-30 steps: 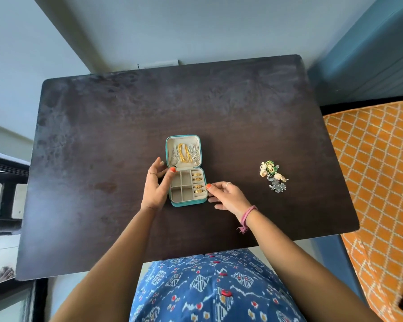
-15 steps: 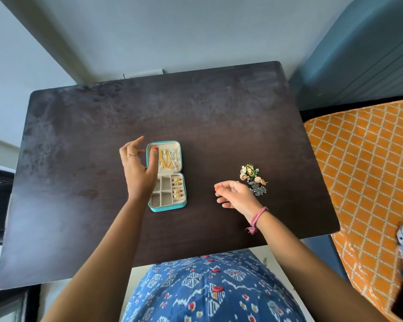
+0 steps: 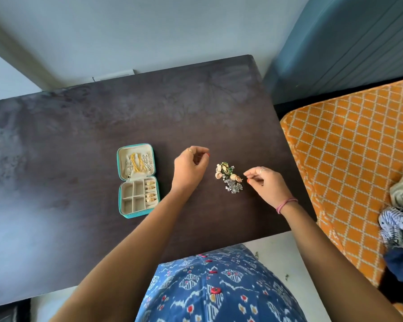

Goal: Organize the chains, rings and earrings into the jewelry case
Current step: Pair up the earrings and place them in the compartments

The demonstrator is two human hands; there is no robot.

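While hands (image 3: 228, 173) flank earrings (image 3: 228, 178) — case (image 3: 138, 181) open

Brightness: the scene is bright, with soft daylight and no hard contrast.
Light direction: the light seems to come from the left, where the dark table (image 3: 84, 126) carries a pale bluish sheen.
Glare: this sheen washes out the left and near-left part of the table top; the right part stays deep brown.
Shadows: they are weak and soft; only small dark patches lie under the left hand (image 3: 190, 167) and the right hand (image 3: 264, 182).
Sharpness: the centre is rather clear, yet the small jewellery pile (image 3: 229, 178) stays too fine to read.
Edge distortion: the wide lens bends the table edges and the wall (image 3: 149, 26) lines outward.
Corners: the orange cushion (image 3: 349, 145) and the blue dress (image 3: 219, 289) look stretched and slightly soft.
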